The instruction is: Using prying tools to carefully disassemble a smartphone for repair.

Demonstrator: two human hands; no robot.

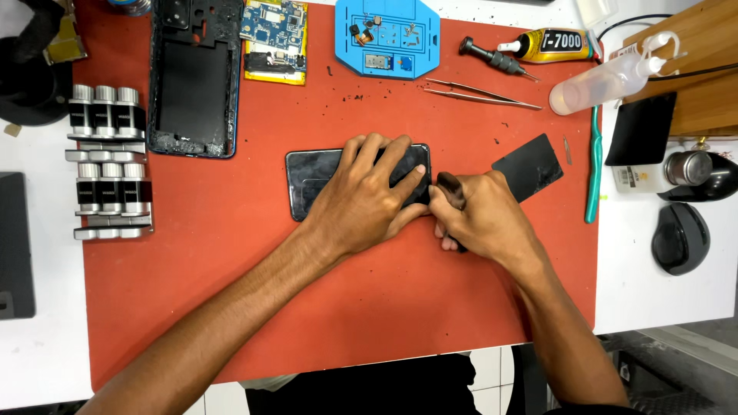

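Head view: phone lengthwise left-right under flat left hand; right hand, fingers around dark tool.

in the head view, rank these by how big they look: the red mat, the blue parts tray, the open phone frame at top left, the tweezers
1. red mat, by far the largest
2. open phone frame
3. blue parts tray
4. tweezers, long but very thin

All lie flat on one surface, so nearness barely skews this.

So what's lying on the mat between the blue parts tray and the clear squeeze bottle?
In the head view, between the blue parts tray and squeeze bottle lie a small black tool, a yellow glue tube and tweezers.
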